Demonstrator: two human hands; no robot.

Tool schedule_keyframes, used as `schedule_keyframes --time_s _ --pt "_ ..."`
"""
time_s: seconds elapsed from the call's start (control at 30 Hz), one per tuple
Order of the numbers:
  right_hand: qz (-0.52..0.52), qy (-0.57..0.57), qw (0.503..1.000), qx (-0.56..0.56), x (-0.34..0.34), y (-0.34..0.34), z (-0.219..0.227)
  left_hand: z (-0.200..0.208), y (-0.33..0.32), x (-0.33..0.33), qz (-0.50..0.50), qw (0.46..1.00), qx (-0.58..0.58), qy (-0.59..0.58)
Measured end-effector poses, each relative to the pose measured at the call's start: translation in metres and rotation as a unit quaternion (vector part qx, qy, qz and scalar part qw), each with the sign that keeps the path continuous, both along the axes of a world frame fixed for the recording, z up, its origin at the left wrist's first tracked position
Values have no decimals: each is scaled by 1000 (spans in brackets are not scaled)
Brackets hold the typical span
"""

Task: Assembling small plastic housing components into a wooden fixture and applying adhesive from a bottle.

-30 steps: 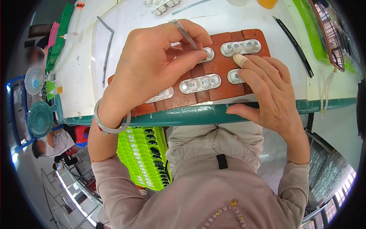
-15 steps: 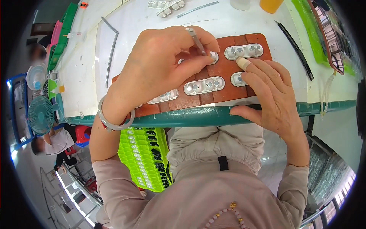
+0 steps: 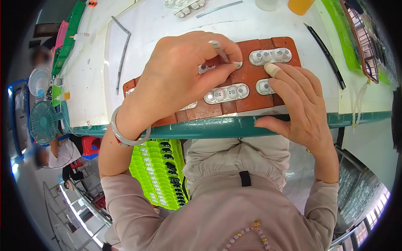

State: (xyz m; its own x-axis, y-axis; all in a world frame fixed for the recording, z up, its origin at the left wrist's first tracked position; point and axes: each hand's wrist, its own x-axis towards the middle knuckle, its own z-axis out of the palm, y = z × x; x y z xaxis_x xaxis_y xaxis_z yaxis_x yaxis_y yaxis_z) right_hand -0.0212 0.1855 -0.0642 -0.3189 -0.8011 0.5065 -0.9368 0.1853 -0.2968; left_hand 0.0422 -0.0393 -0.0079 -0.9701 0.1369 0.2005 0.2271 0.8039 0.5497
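A reddish-brown block (image 3: 243, 100) on the table bears several white oval parts with round grey discs set in them. My left hand (image 3: 180, 75) pinches a thin silver segmented rod (image 3: 218, 50) between thumb and fingers. Its lower end is over the far-row part under my fingertips, which is mostly hidden. My right hand (image 3: 299, 98) lies on the block's right side with fingers stretched and a covering on one fingertip. That fingertip touches the far right oval part (image 3: 270, 56). Its other fingers partly cover the near right oval part (image 3: 264, 86). Another oval part (image 3: 226, 93) sits in the near row.
A black pen-like tool (image 3: 325, 56) lies to the right, and a bent grey strip (image 3: 122, 58) to the left. White parts (image 3: 184, 6), a straight strip (image 3: 219, 8) and an orange cup (image 3: 300, 6) are at the back. A lime-green tray (image 3: 157, 175) stands below the table edge.
The block and both hands have shifted slightly to the right. My left hand still pinches the rod, and my right hand stays spread on the block.
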Motion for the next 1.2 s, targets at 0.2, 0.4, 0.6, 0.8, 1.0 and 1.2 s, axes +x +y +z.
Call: schedule_keyframes --time_s 0.2,0.4,0.6,0.8,1.0,1.2 --pt "28 30 999 -26 13 -11 7 -4 -6 6 55 975 191 -96" --pt "32 6 999 18 17 -29 3 -15 -10 9 39 979 196 -47" --pt "32 29 998 55 18 -29 6 -8 -13 10 35 978 195 -58" --pt "23 21 999 24 20 -35 3 13 -14 21 108 961 250 -51" --pt "18 14 1000 19 21 -32 3 11 -22 26 50 992 113 -20" --pt "17 5 1000 22 21 -31 0 7 -24 21 39 996 75 -27"
